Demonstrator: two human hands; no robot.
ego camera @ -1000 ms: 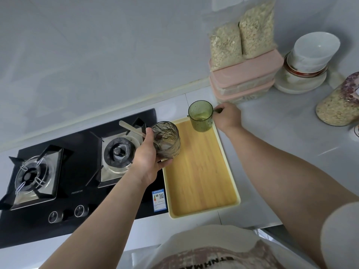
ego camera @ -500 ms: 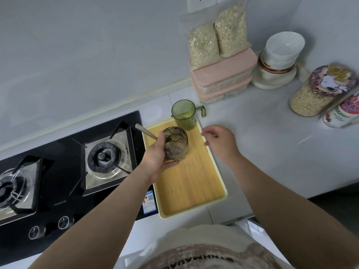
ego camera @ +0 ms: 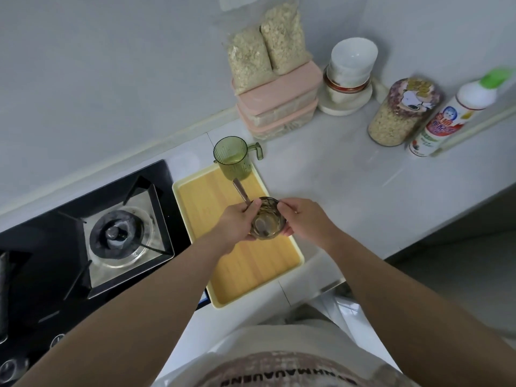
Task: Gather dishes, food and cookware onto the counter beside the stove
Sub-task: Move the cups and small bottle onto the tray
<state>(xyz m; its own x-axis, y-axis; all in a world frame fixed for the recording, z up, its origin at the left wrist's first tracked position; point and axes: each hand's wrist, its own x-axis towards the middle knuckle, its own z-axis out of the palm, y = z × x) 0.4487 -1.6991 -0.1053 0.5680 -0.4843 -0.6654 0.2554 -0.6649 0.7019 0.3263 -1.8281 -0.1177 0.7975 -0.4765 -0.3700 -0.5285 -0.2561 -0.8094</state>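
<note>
Right hand [ego camera: 305,219] has joined left hand [ego camera: 233,227] on the glass jar [ego camera: 266,223], both grips curled round it over the tray [ego camera: 251,270]

The white counter [ego camera: 335,185] bears a stove [ego camera: 36,261], tray [ego camera: 251,266], lidded boxes [ego camera: 276,107], bowls [ego camera: 350,65], jar [ego camera: 399,115] and bottle [ego camera: 444,121].

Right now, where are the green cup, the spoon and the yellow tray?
green cup [ego camera: 234,167]: head view, ribbed side wall.
spoon [ego camera: 240,192]: head view, middle of its handle.
yellow tray [ego camera: 251,272]: head view, bare wood-grain floor.
</note>
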